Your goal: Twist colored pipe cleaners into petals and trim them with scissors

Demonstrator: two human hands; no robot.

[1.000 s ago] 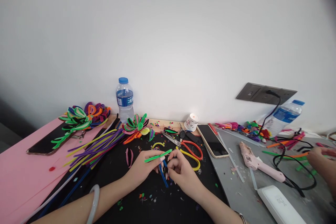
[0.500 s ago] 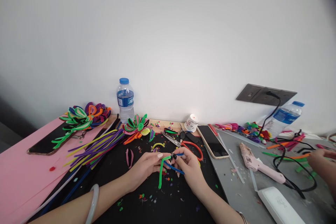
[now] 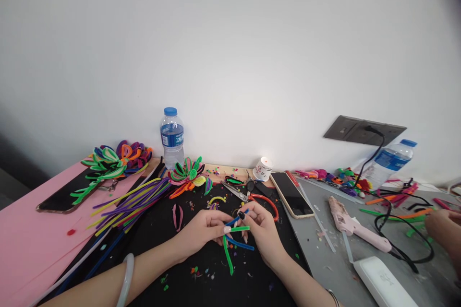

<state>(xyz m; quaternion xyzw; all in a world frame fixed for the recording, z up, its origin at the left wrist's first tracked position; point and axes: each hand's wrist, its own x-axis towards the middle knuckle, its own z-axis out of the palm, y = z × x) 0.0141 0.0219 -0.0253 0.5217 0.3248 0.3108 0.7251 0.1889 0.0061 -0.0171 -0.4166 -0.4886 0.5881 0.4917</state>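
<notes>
My left hand [image 3: 207,228] is closed, its thumb and fingers pinching a bent green pipe cleaner [image 3: 227,255] together with a blue pipe cleaner [image 3: 245,246]. One green arm points right and the other hangs down toward me; the spot where the two colours meet is partly hidden by my fingers. My right hand [image 3: 262,230] is also closed, thumb and index finger pinched at the upper end of the blue piece. Below both hands lies a black mat [image 3: 201,283] with coloured scraps. Just beyond them are orange-handled scissors [image 3: 239,193] and a pink-and-black loop [image 3: 177,217].
On the left lie a pipe-cleaner bundle [image 3: 133,204], pipe-cleaner flowers [image 3: 187,171] and a dark phone [image 3: 63,196]. A water bottle [image 3: 172,139] and paper cup [image 3: 262,170] stand by the wall. Rightward are another phone [image 3: 293,195], a glue gun [image 3: 356,230] and a co-worker's hand [image 3: 444,230].
The green piece has turned: its short arm now points right, while its long arm slants down to the right. The blue piece's lower end has moved down. Both hands stay close together.
</notes>
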